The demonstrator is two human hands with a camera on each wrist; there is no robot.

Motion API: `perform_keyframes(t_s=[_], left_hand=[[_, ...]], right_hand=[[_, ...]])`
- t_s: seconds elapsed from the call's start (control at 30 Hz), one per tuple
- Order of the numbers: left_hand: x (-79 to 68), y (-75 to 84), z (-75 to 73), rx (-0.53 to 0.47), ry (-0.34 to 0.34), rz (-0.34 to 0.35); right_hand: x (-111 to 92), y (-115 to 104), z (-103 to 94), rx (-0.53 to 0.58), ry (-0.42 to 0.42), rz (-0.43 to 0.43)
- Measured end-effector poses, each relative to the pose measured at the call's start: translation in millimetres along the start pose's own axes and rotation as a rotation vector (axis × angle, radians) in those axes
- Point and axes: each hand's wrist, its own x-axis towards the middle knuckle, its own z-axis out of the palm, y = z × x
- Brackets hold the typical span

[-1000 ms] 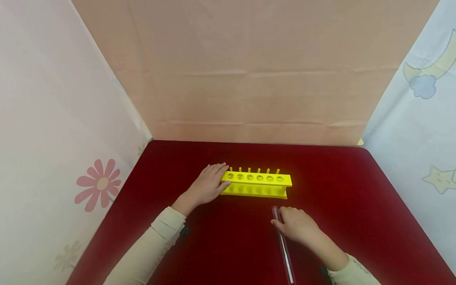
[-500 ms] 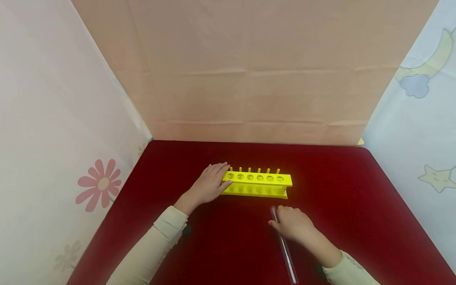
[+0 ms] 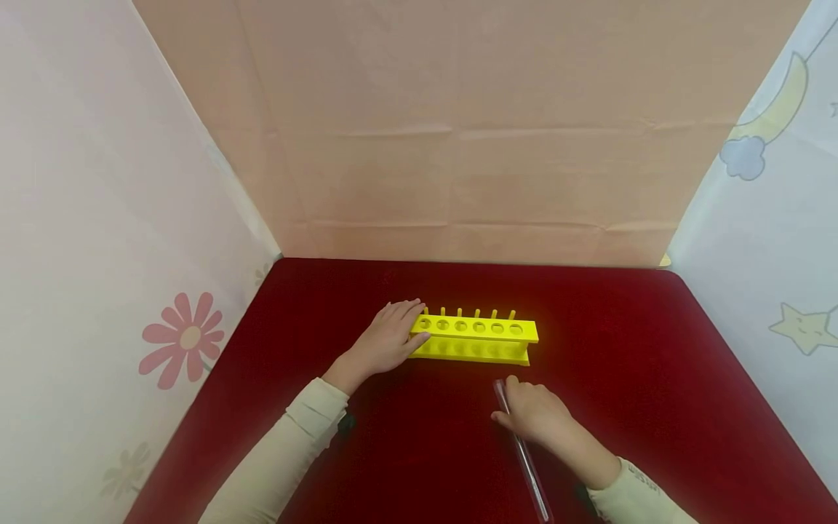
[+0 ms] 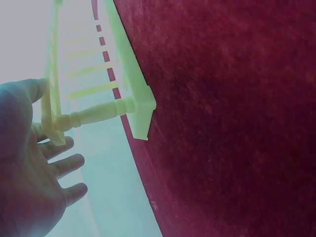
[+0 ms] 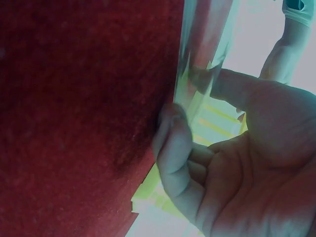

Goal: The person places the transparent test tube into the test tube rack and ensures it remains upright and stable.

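A yellow test tube rack [image 3: 474,330] stands mid-table, with a row of round holes in its top plate and pegs along the back. My left hand [image 3: 386,337] holds the rack's left end; in the left wrist view the thumb [image 4: 35,90] and forefinger lie on either side of the top plate's end, the other fingers extended. Right of centre, in front of the rack, my right hand [image 3: 538,411] pinches a clear test tube [image 3: 532,473] near its far end. Thumb and curled forefinger hold the tube [image 5: 205,34] in the right wrist view. The tube lies slanted, apart from the rack.
Dark red cloth [image 3: 406,451] covers the table. A tan sheet [image 3: 458,145] closes off the back, with patterned pale sheets at the left [image 3: 85,240] and right [image 3: 766,233]. The tube's near end reaches the bottom of the head view.
My right hand has shifted slightly left, and the tube's far end with it, so the tube slants more. The near end has edged right. My left hand stays on the rack.
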Motion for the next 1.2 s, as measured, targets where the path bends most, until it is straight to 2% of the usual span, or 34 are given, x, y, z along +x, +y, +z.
perform_keyframes(t_s=[0.6,1.2], left_hand=[[4.1,4.2,2.2,0.009,-0.019,-0.006],[3.2,5.4,11.0,-0.028,-0.027,-0.031]], right_hand=[[1.4,2.6,-4.4,0.097,-0.016,0.005],[-2.2,-1.2,-12.3,0.123,-0.004,-0.015]])
